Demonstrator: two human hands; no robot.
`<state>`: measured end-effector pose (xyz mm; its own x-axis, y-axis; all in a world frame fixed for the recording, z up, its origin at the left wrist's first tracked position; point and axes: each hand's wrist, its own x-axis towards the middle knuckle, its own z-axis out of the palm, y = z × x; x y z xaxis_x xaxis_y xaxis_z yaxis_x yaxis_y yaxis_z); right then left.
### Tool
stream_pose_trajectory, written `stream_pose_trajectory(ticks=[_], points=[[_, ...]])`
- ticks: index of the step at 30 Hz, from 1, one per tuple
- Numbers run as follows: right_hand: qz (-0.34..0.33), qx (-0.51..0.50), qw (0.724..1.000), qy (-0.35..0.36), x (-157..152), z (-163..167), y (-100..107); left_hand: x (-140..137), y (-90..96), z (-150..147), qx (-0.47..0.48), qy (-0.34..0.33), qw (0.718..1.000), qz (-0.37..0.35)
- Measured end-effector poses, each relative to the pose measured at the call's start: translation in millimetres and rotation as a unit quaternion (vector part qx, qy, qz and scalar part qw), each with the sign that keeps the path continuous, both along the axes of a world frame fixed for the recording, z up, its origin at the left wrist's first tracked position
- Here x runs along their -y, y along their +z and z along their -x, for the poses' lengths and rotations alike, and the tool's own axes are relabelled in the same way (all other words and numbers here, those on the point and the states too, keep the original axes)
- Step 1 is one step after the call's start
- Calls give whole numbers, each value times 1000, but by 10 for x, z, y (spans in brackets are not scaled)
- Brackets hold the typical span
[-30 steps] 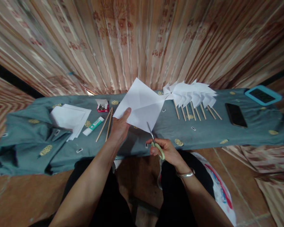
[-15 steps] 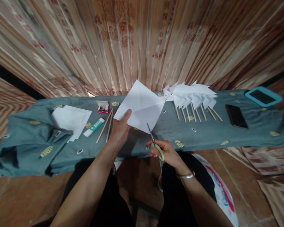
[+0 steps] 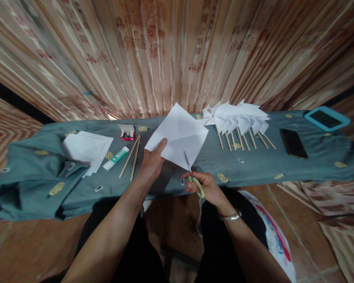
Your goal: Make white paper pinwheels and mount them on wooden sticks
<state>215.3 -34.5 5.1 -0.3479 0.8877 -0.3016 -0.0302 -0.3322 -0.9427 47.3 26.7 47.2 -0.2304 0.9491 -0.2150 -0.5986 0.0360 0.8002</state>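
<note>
My left hand [image 3: 153, 160] pinches the left corner of a white square sheet of paper [image 3: 178, 131], thumb on top and fingers underneath. The sheet is held up over the cloth with one corner towards me, and faint crease lines cross it. In my right hand [image 3: 205, 186] is a pair of scissors [image 3: 197, 185] with light green handles. Its blades point away from me and lie at the sheet's near corner, one blade showing on top of the paper.
On the grey-green cloth [image 3: 177, 186] lie a stack of white paper [image 3: 87, 147], a glue stick [image 3: 116, 158], a small red box [image 3: 127, 133] and wooden sticks [image 3: 135, 160]. Rightward are several paper pinwheels [image 3: 238, 118], a black phone [image 3: 294, 144] and a blue-framed tablet [image 3: 327, 118]. A curtain [image 3: 177, 51] hangs behind.
The paper has shifted slightly right and towards me with my left hand. The scissors blades now reach the near corner of the sheet a little further in.
</note>
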Motion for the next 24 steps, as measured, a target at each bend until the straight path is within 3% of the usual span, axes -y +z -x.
stream_pose_trajectory(ticks=[24], points=[[-2,8,1000,-26,-12,22,20,25,-36,-24,-3,-11,1000,13]])
